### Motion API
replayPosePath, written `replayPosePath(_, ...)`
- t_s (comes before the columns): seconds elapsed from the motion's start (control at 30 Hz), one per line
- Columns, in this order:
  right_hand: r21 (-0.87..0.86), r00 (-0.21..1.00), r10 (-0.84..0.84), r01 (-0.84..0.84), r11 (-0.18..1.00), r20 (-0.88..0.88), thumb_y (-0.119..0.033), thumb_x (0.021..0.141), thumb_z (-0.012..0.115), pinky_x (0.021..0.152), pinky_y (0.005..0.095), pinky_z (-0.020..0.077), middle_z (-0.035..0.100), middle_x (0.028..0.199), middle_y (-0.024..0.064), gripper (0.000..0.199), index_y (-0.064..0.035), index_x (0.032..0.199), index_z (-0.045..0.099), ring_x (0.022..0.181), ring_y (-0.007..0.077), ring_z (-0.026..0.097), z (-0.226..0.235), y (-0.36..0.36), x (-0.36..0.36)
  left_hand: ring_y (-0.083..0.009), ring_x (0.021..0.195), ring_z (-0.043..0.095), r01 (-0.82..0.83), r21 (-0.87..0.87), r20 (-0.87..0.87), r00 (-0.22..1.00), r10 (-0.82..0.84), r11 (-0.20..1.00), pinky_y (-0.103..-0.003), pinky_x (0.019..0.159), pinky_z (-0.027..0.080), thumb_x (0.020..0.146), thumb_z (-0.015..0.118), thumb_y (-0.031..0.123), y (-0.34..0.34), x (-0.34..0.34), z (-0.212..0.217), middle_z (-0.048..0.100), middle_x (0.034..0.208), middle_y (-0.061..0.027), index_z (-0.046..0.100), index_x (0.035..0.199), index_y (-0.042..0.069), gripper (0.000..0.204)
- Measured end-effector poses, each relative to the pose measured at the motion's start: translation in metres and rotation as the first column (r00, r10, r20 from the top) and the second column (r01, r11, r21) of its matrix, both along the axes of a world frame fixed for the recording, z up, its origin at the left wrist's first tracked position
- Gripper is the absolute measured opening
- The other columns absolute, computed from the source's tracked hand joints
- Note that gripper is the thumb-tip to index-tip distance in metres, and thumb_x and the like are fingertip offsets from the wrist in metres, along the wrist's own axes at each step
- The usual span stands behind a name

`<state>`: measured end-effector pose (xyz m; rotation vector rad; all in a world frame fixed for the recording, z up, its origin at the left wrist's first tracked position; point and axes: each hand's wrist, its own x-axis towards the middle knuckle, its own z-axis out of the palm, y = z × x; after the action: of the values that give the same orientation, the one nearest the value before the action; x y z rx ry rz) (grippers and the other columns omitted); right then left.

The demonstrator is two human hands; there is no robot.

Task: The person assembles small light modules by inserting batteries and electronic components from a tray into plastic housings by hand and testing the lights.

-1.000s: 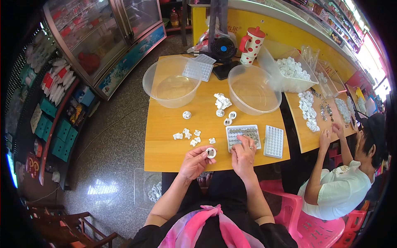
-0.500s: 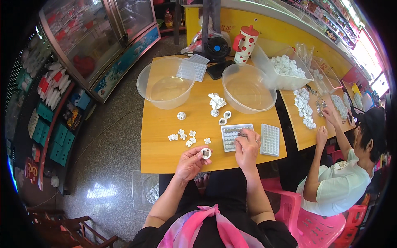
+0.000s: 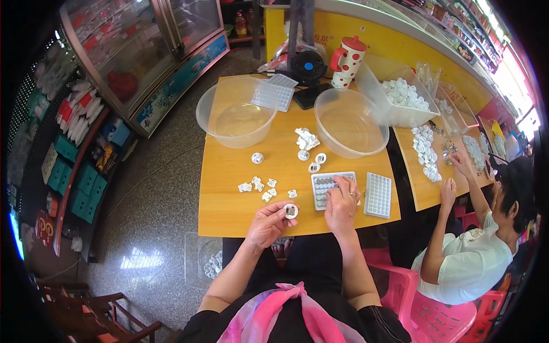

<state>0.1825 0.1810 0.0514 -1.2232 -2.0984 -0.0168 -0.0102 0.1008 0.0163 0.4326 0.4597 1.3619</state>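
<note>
Between the thumb and fingers of my left hand (image 3: 266, 225), at the table's front edge, is a round white plastic piece (image 3: 291, 211) with a dark and metallic inset. My right hand (image 3: 341, 210) reaches over a white compartment tray (image 3: 318, 200) with rows of small grey parts. Its fingers are bent together at the tray, and they hide whatever is between them. Right of it lies a second white tray (image 3: 378, 195) with rows of small round cells. Several small white plastic pieces (image 3: 257, 184) lie left of my hands, and similar round pieces (image 3: 314, 167) sit farther back.
Two clear plastic bowls (image 3: 237, 139) (image 3: 351, 150) stand at the back. Behind them are a small black fan (image 3: 309, 66), a dotted mug (image 3: 347, 62) and a bin of white pieces (image 3: 403, 117). At right, a co-worker (image 3: 469, 246) handles small parts at another table (image 3: 423, 191).
The whole view has shifted slightly, so the table sits a little farther right. My left hand still holds the round piece. My right hand stays over the tray, with its fingers slightly moved.
</note>
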Motion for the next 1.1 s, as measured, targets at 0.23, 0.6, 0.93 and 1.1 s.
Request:
replayPosePath(0.23,0.055,0.981,0.062,-0.053,0.997,-0.184,-0.001,0.073,0.062,0.090,0.0438,0.0361,0.057,0.110,0.0139,0.006,-0.0019,0.079,0.060,0.106,0.0362,0.052,0.004,-0.008,-0.005,-0.0198,0.085,0.065,0.001,0.003,0.006,1.000,-0.001,1.000,-0.028,0.075,0.050,0.093,0.053,0.008,0.001,0.000,-0.001,0.063,0.108,-0.0142,0.055,0.119,-0.004,0.029)
replayPosePath(0.6,-0.064,0.993,0.092,-0.087,0.994,0.079,-0.004,0.067,0.067,0.087,0.0431,0.0364,0.058,0.111,0.0133,0.015,-0.0069,0.081,0.069,0.108,0.0345,0.051,0.011,-0.012,0.011,-0.0204,0.084,0.065,0.036,-0.007,-0.005,0.999,-0.036,0.999,-0.031,0.075,0.051,0.092,0.054,0.009,0.007,0.003,0.000,0.063,0.108,-0.0148,0.056,0.119,-0.004,0.029)
replayPosePath(0.93,-0.055,0.969,0.185,-0.196,0.979,-0.167,0.004,0.066,0.065,0.087,0.0431,0.0392,0.060,0.106,0.0134,0.015,-0.0022,0.080,0.061,0.102,0.0348,0.054,0.006,-0.013,0.000,-0.0210,0.081,0.064,-0.032,-0.025,-0.048,0.998,0.031,0.999,-0.030,0.074,0.050,0.093,0.053,0.009,0.000,-0.002,-0.001,0.063,0.107,-0.0164,0.056,0.117,-0.004,0.028)
replayPosePath(1.1,-0.021,0.849,0.251,-0.294,0.956,-0.465,0.007,0.070,0.061,0.081,0.0419,0.0421,0.061,0.098,0.0138,0.013,0.0004,0.080,0.059,0.091,0.0341,0.055,0.012,-0.027,-0.009,-0.0225,0.083,0.066,0.013,-0.019,-0.013,1.000,-0.014,1.000,-0.030,0.074,0.051,0.092,0.054,0.008,0.005,0.004,-0.003,0.064,0.106,-0.0141,0.056,0.118,-0.004,0.028)
